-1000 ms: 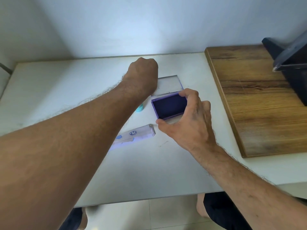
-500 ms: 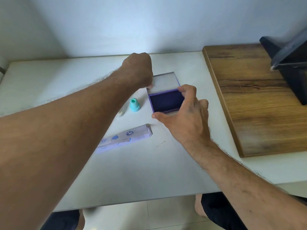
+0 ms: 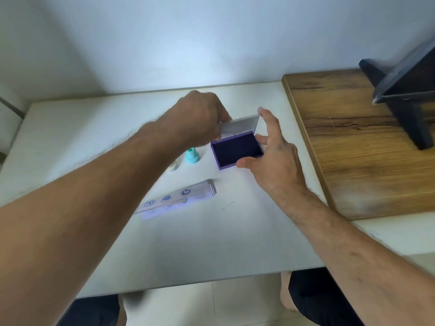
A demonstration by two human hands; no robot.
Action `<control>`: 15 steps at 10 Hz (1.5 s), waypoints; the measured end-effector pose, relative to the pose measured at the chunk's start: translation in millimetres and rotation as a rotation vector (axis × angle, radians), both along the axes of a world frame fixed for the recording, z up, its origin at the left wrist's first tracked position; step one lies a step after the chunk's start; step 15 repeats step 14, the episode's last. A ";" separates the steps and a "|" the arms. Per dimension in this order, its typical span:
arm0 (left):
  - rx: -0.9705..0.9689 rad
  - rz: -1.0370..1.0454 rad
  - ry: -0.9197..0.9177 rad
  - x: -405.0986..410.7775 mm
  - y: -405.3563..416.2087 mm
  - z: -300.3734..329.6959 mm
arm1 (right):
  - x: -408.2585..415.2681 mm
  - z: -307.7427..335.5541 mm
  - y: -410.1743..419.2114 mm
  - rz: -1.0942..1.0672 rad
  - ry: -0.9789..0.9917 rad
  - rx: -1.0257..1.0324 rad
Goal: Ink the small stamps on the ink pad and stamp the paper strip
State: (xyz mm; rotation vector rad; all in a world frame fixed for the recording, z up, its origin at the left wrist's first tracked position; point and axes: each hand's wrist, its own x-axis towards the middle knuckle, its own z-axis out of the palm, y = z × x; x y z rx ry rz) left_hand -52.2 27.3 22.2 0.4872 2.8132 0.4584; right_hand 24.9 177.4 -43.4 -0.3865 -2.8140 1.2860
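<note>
My left hand [image 3: 200, 118] is curled, its fingertips pinching the left edge of the clear lid [image 3: 240, 124] of the ink pad [image 3: 236, 150]; the lid stands tilted up on its far hinge, neither flat open nor closed. My right hand [image 3: 275, 161] is spread: thumb against the pad's near right corner, one finger touching its right wall, the index raised beside the lid's free corner. The dark purple inked face lies bare between the two hands, directly below the left fingers and just left of the right palm.

Just nearer than my left wrist and to its right stands the teal stamp [image 3: 192, 156], upright, close to the pad's left wall but apart from it. A pale stamp [image 3: 173, 166] sits beside it, partly hidden by my forearm. Nearer still lies the paper strip [image 3: 179, 201], already carrying blue prints; its long axis runs from near left to far right, its right end below the pad.

Judgement: both stamps lie on the left-hand side, so the left hand is the nearer one to pick them, while the right is placed to steady the pad. The white table [image 3: 223, 243] bears everything; the wooden board [image 3: 353, 149] lies beyond my right hand, unused
</note>
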 end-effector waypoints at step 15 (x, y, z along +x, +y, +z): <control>0.025 0.051 -0.024 19.6 10.1 -16.9 | -24.5 15.5 20.9 -0.051 -0.172 -0.057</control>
